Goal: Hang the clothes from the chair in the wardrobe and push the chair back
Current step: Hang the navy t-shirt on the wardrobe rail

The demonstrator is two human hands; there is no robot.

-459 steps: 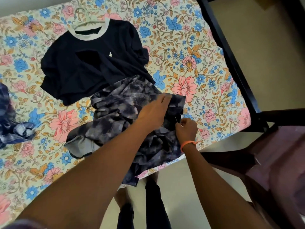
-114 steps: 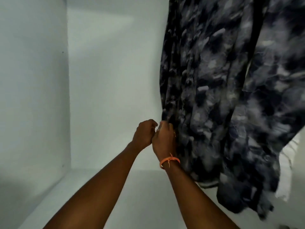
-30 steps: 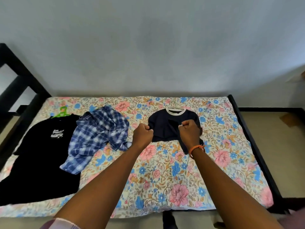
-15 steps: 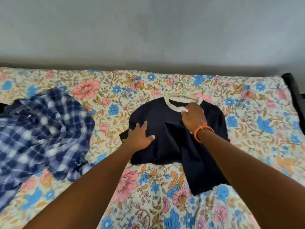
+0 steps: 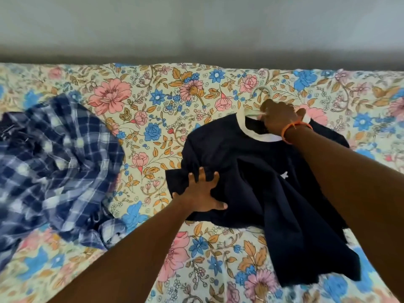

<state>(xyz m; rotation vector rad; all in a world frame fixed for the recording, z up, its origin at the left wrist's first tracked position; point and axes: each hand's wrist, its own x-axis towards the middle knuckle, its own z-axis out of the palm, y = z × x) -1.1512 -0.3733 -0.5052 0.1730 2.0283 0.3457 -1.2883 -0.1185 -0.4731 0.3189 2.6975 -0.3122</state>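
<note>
— Where is the dark navy cotton T-shirt with the white ribbed collar (image 5: 251, 171) lying just now?

— It is lying flat on the bed with the floral-print sheet (image 5: 166, 119), right of the crumpled blue-and-white checked shirt (image 5: 54, 167) and apart from it. Its long axis is running from the collar at the far side down to the hem nearest the person, slanting a little rightward. The pale plastic hanger (image 5: 261, 92) is sitting in the neck, its hook pointing away toward the wall.

— And which hand is nearer the hanger?

— The right hand (image 5: 278, 118), the one with the orange wristband (image 5: 295, 130). It is reaching over the collar and appears to be curling round the hanger's neck; the fingers are partly hidden. The left hand (image 5: 201, 196) is pressing on the near left sleeve, its fingers (image 5: 202, 176) spreading wide and flat, holding nothing.

— So the lift?

— Judging by this, it is going upward from the collar end, letting the hem trail.
</note>
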